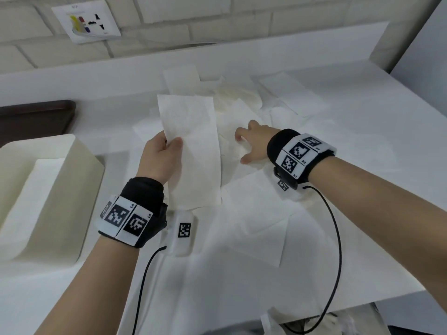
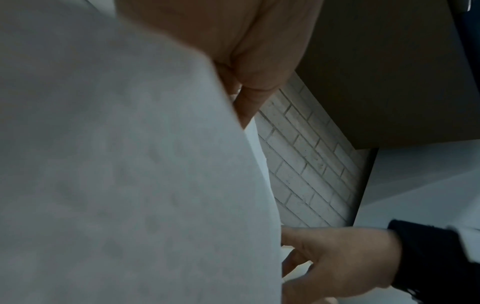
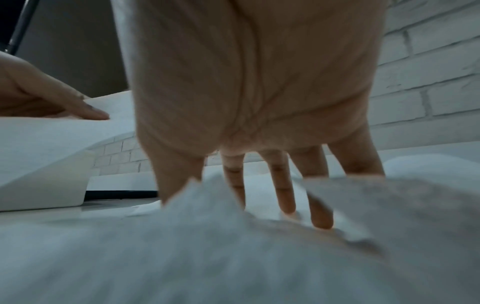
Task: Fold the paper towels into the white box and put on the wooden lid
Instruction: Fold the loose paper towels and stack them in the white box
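My left hand [image 1: 167,151] pinches a long folded paper towel [image 1: 193,151] between thumb and fingers and holds it raised above the counter; the same folded towel [image 2: 116,174] fills the left wrist view. My right hand [image 1: 249,143] reaches with spread straight fingers [image 3: 285,197] down onto the loose pile of paper towels [image 1: 242,110] in the middle of the counter. The white box [image 1: 79,180] stands at the left with folded towels [image 1: 29,201] inside. The dark wooden lid [image 1: 36,117] lies behind the box at the far left.
Loose flat towels [image 1: 256,218] are spread over the white counter [image 1: 362,201] in front of and around the pile. A brick wall [image 1: 217,25] with a socket plate [image 1: 84,20] backs the counter. The counter's front edge runs at lower right.
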A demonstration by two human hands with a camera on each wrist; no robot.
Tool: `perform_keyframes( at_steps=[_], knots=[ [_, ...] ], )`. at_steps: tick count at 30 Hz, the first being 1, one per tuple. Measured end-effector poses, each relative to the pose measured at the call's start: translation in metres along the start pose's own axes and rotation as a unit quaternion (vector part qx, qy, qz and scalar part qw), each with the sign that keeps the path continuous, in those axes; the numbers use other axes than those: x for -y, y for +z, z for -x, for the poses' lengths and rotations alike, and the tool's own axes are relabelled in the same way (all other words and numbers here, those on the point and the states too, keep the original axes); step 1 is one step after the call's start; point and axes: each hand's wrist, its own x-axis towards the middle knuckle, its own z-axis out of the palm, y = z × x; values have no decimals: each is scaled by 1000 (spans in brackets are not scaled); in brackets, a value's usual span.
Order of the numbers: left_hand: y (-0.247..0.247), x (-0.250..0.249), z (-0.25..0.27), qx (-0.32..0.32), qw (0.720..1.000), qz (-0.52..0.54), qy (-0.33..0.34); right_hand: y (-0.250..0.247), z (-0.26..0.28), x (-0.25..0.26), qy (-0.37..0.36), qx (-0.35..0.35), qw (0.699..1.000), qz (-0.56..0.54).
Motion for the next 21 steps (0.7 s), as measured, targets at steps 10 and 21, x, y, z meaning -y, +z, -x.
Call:
perform_keyframes(
  at_steps=[10, 21],
  knots=[
    [8, -4, 5, -6, 1000, 30, 5, -5, -1, 7, -3, -17, 999, 29],
    [11, -2, 5, -22, 997, 67, 4, -39, 8, -9, 3, -330, 900, -284]
  ],
)
